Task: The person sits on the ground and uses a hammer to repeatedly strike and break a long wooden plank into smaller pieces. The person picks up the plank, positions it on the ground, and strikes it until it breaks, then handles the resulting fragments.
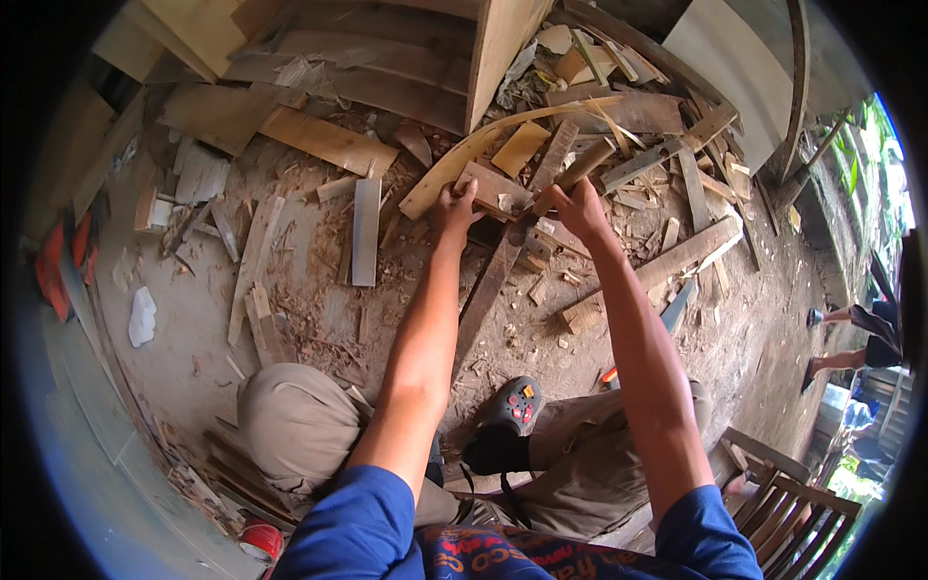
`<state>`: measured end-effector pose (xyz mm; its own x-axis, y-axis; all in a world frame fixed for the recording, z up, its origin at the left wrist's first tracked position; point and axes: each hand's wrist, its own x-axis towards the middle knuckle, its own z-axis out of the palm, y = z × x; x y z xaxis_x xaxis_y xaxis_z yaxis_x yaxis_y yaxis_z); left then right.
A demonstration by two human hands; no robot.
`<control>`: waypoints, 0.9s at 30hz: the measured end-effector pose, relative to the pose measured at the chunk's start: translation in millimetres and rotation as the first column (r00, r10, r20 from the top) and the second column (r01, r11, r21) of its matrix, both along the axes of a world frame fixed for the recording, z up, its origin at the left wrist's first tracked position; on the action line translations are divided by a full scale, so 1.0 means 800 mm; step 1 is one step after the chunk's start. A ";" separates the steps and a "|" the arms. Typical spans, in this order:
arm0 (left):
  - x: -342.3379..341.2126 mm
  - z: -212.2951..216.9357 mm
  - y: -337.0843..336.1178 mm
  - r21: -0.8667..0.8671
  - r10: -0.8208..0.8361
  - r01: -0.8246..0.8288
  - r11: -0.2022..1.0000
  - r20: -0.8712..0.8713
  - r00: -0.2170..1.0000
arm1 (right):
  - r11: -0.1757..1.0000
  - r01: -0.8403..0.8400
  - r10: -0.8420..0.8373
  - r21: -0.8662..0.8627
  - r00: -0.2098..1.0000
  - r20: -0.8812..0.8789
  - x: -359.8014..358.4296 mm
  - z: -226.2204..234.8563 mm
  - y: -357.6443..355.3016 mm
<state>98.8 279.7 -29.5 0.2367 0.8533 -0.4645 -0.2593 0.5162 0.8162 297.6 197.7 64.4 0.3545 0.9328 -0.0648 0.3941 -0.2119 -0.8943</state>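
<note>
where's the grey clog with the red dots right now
In the head view the grey clog sits low and centre on the dirt floor, between the person's two forearms, below the long dark plank.

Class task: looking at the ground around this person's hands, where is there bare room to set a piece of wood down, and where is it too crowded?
Free: the dusty ground between the white scrap and the thin strips. Crowded: around the left hand and right hand, both on wood offcuts, and the plank pile to the right.

A single head-worn fisheye view looks steeply down and forward from close above onto the dirt floor [193, 319], forearms entering from the frame's lower edge.
</note>
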 end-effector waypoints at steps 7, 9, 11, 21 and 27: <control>-0.001 0.009 -0.009 -0.020 0.065 -0.065 0.998 0.002 0.998 | 0.971 -0.122 0.060 -0.208 0.958 -0.281 0.012 0.009 0.042; -0.002 0.010 -0.009 -0.030 0.059 -0.059 0.998 0.014 0.998 | 0.928 -0.161 0.105 -0.335 0.978 -0.178 0.023 0.008 0.056; -0.005 0.008 -0.005 -0.024 0.044 -0.044 0.999 0.021 0.999 | 0.945 -0.075 -0.019 -0.317 0.958 -0.285 0.023 0.012 0.061; -0.001 0.003 -0.003 0.021 0.085 -0.084 0.996 -0.041 0.996 | 0.945 -0.082 -0.056 -0.316 0.912 -0.405 0.021 0.009 0.049; -0.005 0.001 0.000 -0.007 0.058 -0.058 0.998 -0.043 0.997 | 0.934 -0.106 -0.040 -0.342 0.918 -0.394 0.034 0.007 0.066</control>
<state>94.7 279.7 -28.4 0.1667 0.8613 -0.4800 -0.2536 0.5079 0.8232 324.6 250.3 70.4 0.2023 0.8337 -0.5139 0.0430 -0.5318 -0.8458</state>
